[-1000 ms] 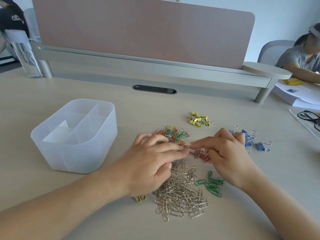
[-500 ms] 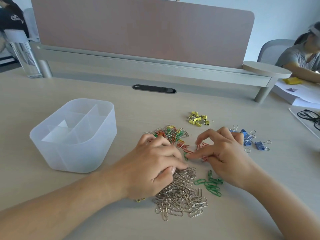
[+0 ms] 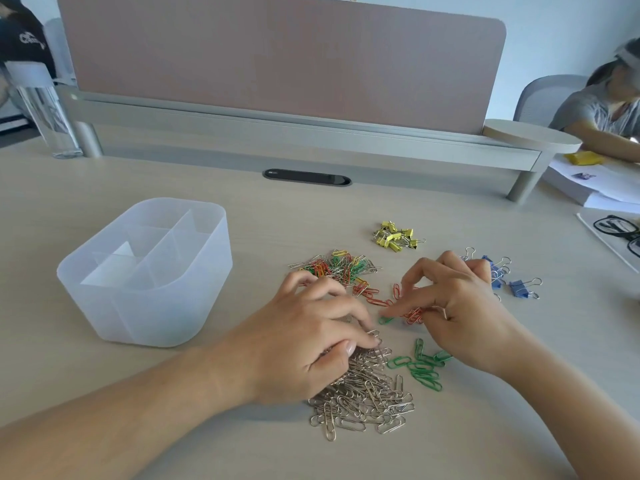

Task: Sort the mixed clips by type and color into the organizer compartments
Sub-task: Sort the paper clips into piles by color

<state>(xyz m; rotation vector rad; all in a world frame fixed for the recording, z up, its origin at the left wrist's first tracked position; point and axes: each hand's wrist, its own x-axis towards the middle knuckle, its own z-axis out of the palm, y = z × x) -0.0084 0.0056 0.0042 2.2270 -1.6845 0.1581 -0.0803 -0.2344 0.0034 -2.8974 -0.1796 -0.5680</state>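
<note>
- Head view: the tabletop [image 3: 207, 195] carries every item listed below; a divider [image 3: 277, 57] stands along its far edge.
- Organizer [image 3: 145, 299]: translucent white and split into compartments. It stands upright toward the left edge, well apart from all the clips.
- Bottle [image 3: 45, 112]: clear and upright, at the far left corner.
- Left hand [image 3: 304, 344]: the fingers are curled and their tips are down on the far end of the silver pile. Whether they pinch a clip cannot be told.
- Right hand [image 3: 464, 306]: the index finger reaches left with its tip on the single green clip. The other fingers are arched above the red clips, and no grasp shows.
- Silver pile [image 3: 367, 400]: plain paper clips heaped nearest the near edge, partly under the left hand.
- Mixed pile [image 3: 339, 266]: unsorted coloured and silver paper clips, on the far side of the left hand.
- Green group [image 3: 424, 370]: green paper clips just right of the silver pile.
- Blue binder clips [image 3: 519, 285]: a small cluster toward the right edge, partly behind the right hand.
- Yellow binder clips [image 3: 394, 235]: a tight cluster beyond the mixed pile, toward the far edge.
- Red clips [image 3: 414, 315]: a loose scatter between the two hands.
- Single green clip [image 3: 386, 320]: flat on the tabletop between the red clips and the silver pile.
</note>
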